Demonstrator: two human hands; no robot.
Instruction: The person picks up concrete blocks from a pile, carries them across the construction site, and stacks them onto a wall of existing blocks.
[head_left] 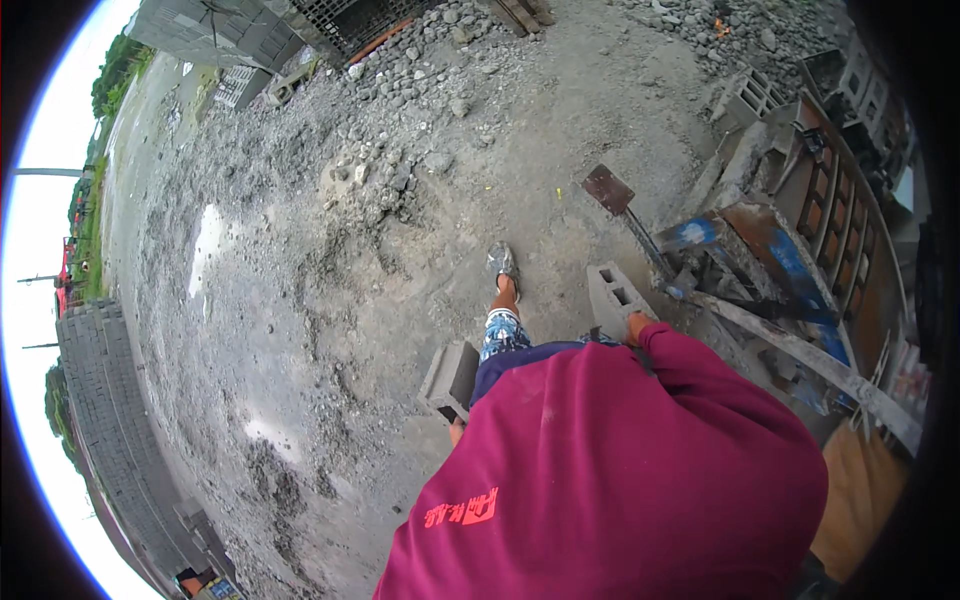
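I see each hand carrying one grey concrete block, both at the centre of the frame.

Left hand (456,430): low centre, mostly hidden behind the maroon shirt (610,480). Only a small part shows, directly under the left block (450,378) and touching it. I cannot tell how the grip is set on this block. The block hangs beside the left hip, above the ground, solid face toward the camera.

Right hand (638,325): right of centre, at the end of the maroon sleeve. The grip is closed over the near edge of the right block (612,297). This block stands tilted, and two hollow cells show in its upper face.

Between the blocks: patterned shorts (503,333), and one leg stepping forward with a grey shoe (503,262) planted on the ground (300,300).

Surroundings:
- The ground is grey, gravelly dirt with paler wet patches toward the left of the frame.
- A shovel (620,205) stands just beyond the right block, rusty blade uppermost.
- A blue and rust-coloured machine (760,255) fills the right of the frame, near the right block.
- A rubble pile (420,60) lies at upper centre.
- A wall of stacked blocks (105,420) runs along the lower left edge.
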